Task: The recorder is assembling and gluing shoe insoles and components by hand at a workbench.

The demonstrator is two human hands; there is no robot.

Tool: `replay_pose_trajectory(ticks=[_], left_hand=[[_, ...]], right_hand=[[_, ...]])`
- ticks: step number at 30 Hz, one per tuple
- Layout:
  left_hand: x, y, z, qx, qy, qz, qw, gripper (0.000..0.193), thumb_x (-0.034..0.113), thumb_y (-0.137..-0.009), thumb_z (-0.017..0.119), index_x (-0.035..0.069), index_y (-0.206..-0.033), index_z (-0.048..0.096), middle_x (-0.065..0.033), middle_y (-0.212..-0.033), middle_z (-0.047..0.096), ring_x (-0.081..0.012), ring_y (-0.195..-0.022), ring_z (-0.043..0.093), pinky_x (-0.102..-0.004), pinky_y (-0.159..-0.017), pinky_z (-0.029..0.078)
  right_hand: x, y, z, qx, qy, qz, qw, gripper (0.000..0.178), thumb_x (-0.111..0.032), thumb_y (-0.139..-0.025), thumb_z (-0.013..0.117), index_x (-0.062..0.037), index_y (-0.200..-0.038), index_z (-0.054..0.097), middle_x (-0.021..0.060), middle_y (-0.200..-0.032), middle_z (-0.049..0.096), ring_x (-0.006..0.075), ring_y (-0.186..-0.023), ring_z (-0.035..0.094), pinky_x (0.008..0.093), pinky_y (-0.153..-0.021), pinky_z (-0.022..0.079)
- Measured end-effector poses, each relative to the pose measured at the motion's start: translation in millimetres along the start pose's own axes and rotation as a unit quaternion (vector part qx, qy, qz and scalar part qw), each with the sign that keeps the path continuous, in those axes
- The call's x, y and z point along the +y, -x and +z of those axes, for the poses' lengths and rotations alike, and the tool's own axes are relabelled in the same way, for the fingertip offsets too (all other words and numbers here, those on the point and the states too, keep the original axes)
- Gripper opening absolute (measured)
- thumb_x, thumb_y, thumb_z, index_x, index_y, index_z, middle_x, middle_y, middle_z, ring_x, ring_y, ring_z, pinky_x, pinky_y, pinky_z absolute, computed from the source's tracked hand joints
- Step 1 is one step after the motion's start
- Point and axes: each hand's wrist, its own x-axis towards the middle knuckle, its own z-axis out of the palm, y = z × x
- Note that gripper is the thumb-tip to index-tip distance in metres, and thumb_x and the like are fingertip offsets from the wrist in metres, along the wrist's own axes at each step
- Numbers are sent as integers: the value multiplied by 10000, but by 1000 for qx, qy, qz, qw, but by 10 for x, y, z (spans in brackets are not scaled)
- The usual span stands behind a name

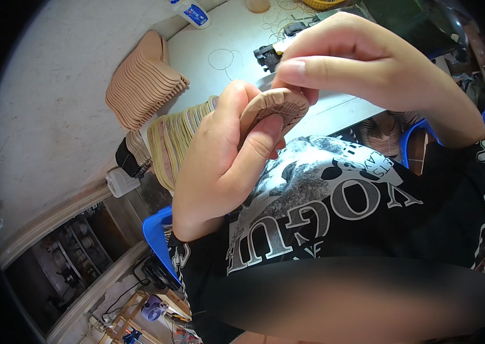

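Observation:
My left hand [219, 152] is closed round a tan, rounded piece [282, 103] that looks like a shoe insole. Its edge is gathered in small pleats, and crossed lines mark the face turned up. The left thumb presses on that face. At the far edge of the piece, my right hand [348, 63] is closed in a pinch, thumb against bent fingers. Whatever lies between those fingertips is hidden or too fine to make out. The lower part of the piece disappears inside my left hand.
A white table [208, 51] bears loose thread and a small black device [268, 57]. Left of my hands stand a stack of tan pieces [142, 83] and a stack of yellowish ones [174, 143]. A white bottle [193, 14] lies at the back. Blue bins [157, 232] flank me.

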Motion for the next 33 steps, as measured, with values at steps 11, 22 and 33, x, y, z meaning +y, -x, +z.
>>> replay_pose_trajectory(ticks=[11, 22, 33], left_hand=[[31, 6, 65, 16, -27, -13, 999, 161, 117, -961, 468, -4, -1067, 462, -80, -852, 592, -111, -728, 562, -234, -654, 449], [-7, 14, 115, 63, 5, 28, 998, 201, 135, -980, 463, -16, -1111, 455, -87, -897, 593, -98, -770, 567, -221, -675, 449], [-224, -84, 147, 67, 34, 20, 997, 213, 205, -978, 496, 4, -1031, 451, -83, -735, 602, -142, -652, 599, -270, -602, 468]], right_hand=[[-69, -49, -41, -58, 232, -168, 956, 92, -33, -796, 663, 23, -867, 647, 83, -753, 612, 128, -657, 587, 240, -573, 456], [-179, -60, 50, -10, 322, -289, 902, 236, 4, -692, 674, -23, -923, 635, 72, -847, 615, 189, -741, 612, 278, -612, 486], [-172, -118, 6, -13, 522, -374, 766, 162, -142, -747, 731, -47, -855, 657, 71, -817, 626, 222, -730, 611, 318, -650, 497]])
